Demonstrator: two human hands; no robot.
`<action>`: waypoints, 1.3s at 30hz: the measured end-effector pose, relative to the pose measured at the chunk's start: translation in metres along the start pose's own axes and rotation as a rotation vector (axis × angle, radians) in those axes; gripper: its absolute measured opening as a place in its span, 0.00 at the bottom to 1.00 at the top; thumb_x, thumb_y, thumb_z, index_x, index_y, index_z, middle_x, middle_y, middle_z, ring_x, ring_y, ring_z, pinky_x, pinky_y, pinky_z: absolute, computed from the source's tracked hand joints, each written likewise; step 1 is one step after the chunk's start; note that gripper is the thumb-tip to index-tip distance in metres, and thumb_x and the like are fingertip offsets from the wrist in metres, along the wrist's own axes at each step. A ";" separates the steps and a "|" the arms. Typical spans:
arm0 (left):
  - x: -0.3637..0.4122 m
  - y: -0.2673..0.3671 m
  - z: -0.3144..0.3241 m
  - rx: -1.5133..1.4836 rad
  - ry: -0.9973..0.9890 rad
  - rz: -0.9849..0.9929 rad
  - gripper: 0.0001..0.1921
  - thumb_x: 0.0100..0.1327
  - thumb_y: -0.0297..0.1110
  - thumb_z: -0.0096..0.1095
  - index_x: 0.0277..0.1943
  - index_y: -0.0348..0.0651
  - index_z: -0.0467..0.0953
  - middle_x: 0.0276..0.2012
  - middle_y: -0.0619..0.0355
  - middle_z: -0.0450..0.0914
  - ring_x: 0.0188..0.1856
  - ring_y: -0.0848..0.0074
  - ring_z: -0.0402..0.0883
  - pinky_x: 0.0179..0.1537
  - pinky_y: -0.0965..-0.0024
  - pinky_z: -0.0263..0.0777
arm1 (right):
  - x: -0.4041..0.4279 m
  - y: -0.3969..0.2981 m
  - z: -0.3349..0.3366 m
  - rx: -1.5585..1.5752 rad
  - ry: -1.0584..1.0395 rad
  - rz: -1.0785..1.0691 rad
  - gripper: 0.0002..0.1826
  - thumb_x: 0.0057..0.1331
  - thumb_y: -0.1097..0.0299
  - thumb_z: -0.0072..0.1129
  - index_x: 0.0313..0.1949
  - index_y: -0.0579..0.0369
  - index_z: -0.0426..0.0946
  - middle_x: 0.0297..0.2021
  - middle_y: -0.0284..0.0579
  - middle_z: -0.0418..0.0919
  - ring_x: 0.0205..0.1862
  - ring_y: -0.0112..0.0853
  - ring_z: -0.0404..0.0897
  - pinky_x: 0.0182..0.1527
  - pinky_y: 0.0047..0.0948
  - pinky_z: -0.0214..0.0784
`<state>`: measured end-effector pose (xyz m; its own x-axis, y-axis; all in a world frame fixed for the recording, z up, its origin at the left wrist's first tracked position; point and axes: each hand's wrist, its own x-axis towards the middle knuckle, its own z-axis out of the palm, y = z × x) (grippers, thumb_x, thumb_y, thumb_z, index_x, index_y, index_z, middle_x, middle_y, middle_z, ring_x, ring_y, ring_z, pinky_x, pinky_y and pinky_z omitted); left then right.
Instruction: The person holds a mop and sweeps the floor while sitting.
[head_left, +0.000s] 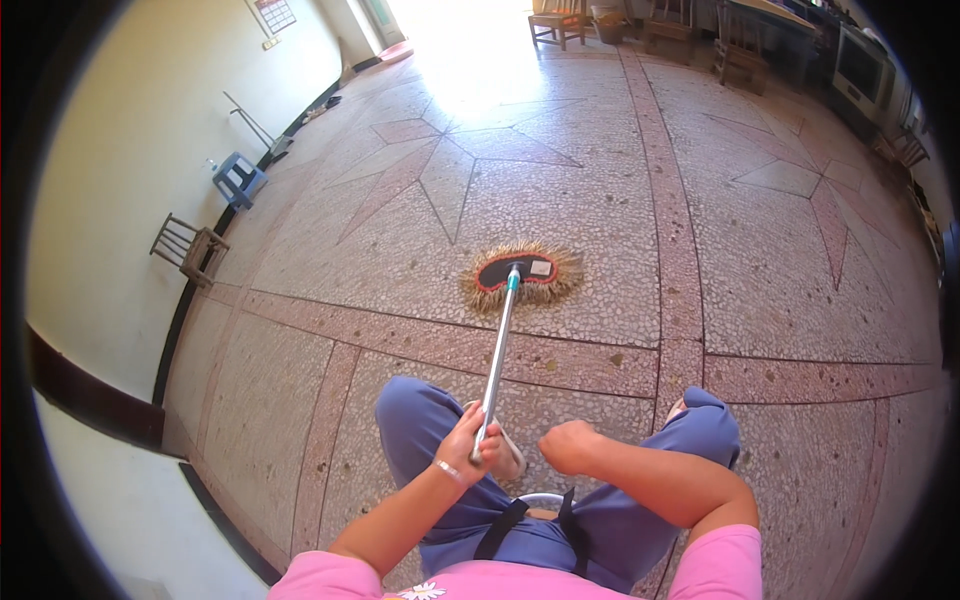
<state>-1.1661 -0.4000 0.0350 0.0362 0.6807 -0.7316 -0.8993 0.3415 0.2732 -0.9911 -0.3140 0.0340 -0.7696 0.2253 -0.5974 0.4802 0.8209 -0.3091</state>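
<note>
My left hand (471, 444) is closed around the lower end of a silver metal mop handle (498, 360). The handle runs away from me to a string dust mop head (480, 296), whose tan fringe lies spread on the speckled terrazzo floor (585, 330). A dark center plate with a red border and a white label tops the mop head. My right hand (571, 447) is curled in a loose fist to the right of the handle, apart from it, above the floor between my knees. Nothing shows in it.
Along the left wall stand a small wooden chair (196, 251), a blue plastic stool (238, 178) and a long-handled dustpan (279, 144). Wooden chairs (556, 24), a bucket (609, 30) and an old television (861, 67) are at the far right. Bright light falls through the doorway.
</note>
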 end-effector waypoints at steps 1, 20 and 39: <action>-0.015 0.004 -0.006 -0.005 0.003 0.003 0.13 0.67 0.38 0.43 0.54 0.63 0.58 0.25 0.57 0.66 0.16 0.79 0.59 0.15 0.79 0.56 | 0.001 -0.002 -0.002 -0.002 0.015 -0.008 0.10 0.52 0.69 0.56 0.34 0.53 0.80 0.36 0.46 0.80 0.40 0.38 0.79 0.37 0.36 0.73; 0.098 0.100 0.036 -0.065 0.084 0.050 0.07 0.68 0.44 0.37 0.48 0.63 0.57 0.24 0.61 0.65 0.17 0.82 0.62 0.16 0.80 0.60 | 0.013 0.009 -0.002 0.022 0.081 -0.029 0.09 0.58 0.66 0.49 0.33 0.56 0.75 0.30 0.49 0.79 0.36 0.43 0.79 0.34 0.40 0.71; -0.039 -0.048 0.000 0.110 -0.015 -0.061 0.21 0.69 0.39 0.35 0.61 0.77 0.45 0.24 0.61 0.64 0.18 0.78 0.61 0.19 0.75 0.61 | -0.005 -0.008 0.012 0.053 0.067 -0.020 0.14 0.59 0.60 0.50 0.40 0.53 0.72 0.32 0.52 0.77 0.36 0.45 0.78 0.36 0.43 0.70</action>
<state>-1.1242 -0.4428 0.0507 0.0963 0.6661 -0.7397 -0.8423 0.4505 0.2960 -0.9861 -0.3273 0.0308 -0.8050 0.2447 -0.5405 0.4842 0.7973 -0.3602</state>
